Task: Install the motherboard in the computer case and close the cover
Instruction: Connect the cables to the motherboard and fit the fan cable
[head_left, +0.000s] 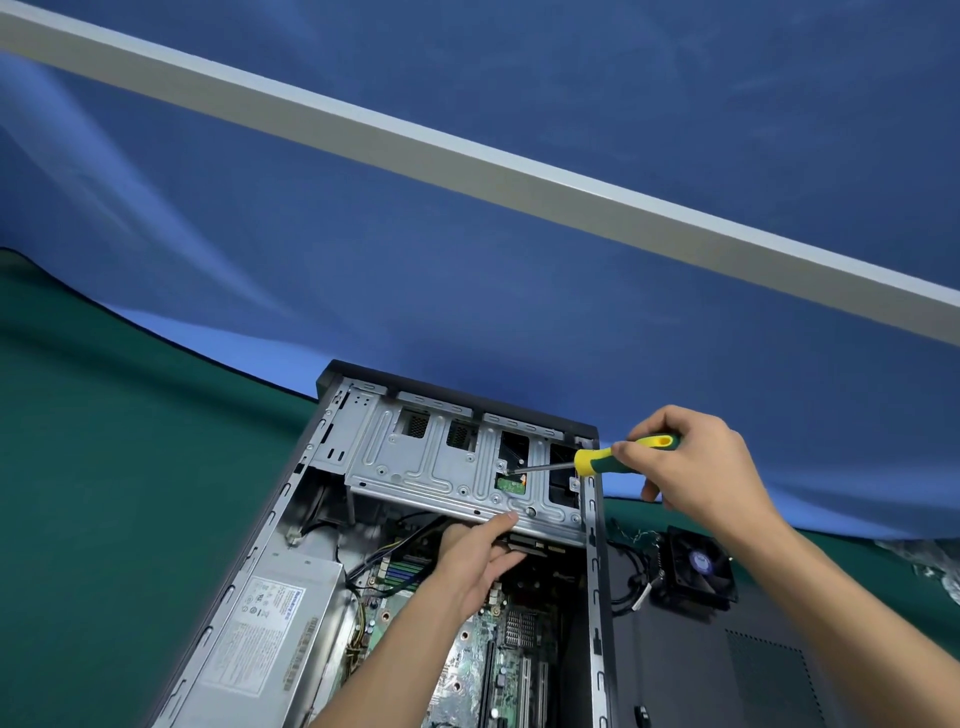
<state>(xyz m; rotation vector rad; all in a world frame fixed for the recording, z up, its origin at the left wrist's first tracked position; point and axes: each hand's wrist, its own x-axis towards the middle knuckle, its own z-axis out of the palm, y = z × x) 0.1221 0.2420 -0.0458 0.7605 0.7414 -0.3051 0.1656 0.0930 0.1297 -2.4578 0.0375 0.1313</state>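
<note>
Forearms come in low over the computer case (291, 525); motherboard (483, 654) sits inside on the case floor, below the drive cage (441, 467); cover (727, 670) lies flat just right of the case w/ a loose fan (698, 569) on it. Left hand (475, 558) has its fingers curled under the cage's near edge, steadying it; right hand (691, 462) is wrapped round the screwdriver (613, 457), tip at a screw on the cage top. Prob. best: keep the shaft square to the screw, press in, hold the cage firm so the bit doesn't slip.

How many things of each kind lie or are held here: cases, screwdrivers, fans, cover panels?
Computer case: 1
Screwdriver: 1
Loose fan: 1
Cover panel: 1
Total: 4
</note>
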